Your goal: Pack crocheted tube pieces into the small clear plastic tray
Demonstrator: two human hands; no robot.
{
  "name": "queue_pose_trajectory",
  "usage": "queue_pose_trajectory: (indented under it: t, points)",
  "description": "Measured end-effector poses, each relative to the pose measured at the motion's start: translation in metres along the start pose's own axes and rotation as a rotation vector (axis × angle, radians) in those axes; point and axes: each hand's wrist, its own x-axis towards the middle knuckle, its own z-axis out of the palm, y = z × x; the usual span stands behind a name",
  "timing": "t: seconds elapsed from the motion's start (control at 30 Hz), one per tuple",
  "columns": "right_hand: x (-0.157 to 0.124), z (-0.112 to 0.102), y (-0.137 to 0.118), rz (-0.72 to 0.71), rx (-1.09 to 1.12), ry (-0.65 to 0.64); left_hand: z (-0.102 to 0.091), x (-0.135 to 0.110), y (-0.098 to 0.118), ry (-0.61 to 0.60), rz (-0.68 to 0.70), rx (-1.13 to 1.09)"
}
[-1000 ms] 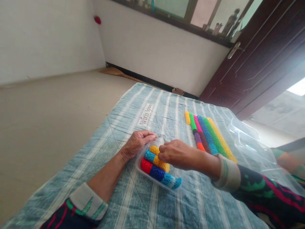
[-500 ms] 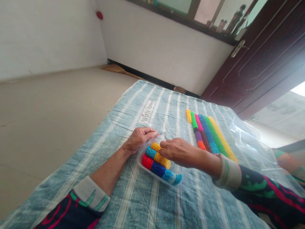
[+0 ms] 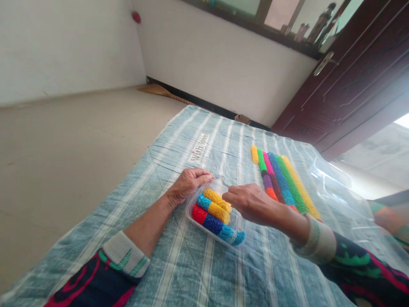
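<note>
At the right edge of the plastic tray [image 3: 207,236], your right grip [image 3: 252,204] hangs half open, holding nothing, fingers just beside the yellow roll [image 3: 217,200]; it has shifted rightward since the earlier frame, uncovering that roll. Your left grip [image 3: 191,184] rests loosely curled against the tray's rim, empty. Six crocheted pieces [image 3: 212,224] lie in three rows in the tray; six colored strips [image 3: 281,181] lie beside it on the quilt [image 3: 172,273].

Left hand [image 3: 191,185] flat; right hand [image 3: 249,204] extended, grip unclear.
</note>
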Motion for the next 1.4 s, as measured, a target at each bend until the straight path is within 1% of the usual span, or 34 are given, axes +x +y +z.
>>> queue_pose_trajectory:
  t: [0.2,0.37,0.53,0.8,0.93,1.1,1.3,1.4]
  points:
    - [0.000,0.004,-0.011,0.043,-0.064,-0.107,0.002,-0.001,0.002,-0.004,-0.011,-0.041]
    - [0.005,0.009,-0.019,0.103,-0.103,-0.153,0.003,-0.003,0.006,0.003,-0.012,-0.022]
    - [0.007,0.007,-0.023,0.167,-0.086,-0.205,0.003,-0.003,0.005,0.003,-0.020,-0.021]
    - [-0.005,0.004,-0.015,0.170,-0.007,-0.139,0.001,-0.002,0.005,-0.006,-0.029,-0.017]
    - [-0.010,-0.002,-0.019,0.182,0.059,-0.104,0.000,-0.001,0.004,-0.013,-0.020,0.001]
    - [-0.006,-0.005,-0.027,0.158,0.166,-0.116,-0.001,0.001,0.001,-0.014,0.002,0.020]
    - [0.003,-0.007,-0.028,0.160,0.159,-0.118,-0.001,0.002,0.000,0.001,-0.006,0.011]
    - [0.000,-0.009,-0.027,0.149,0.200,-0.083,0.000,0.002,0.001,0.004,-0.016,0.003]
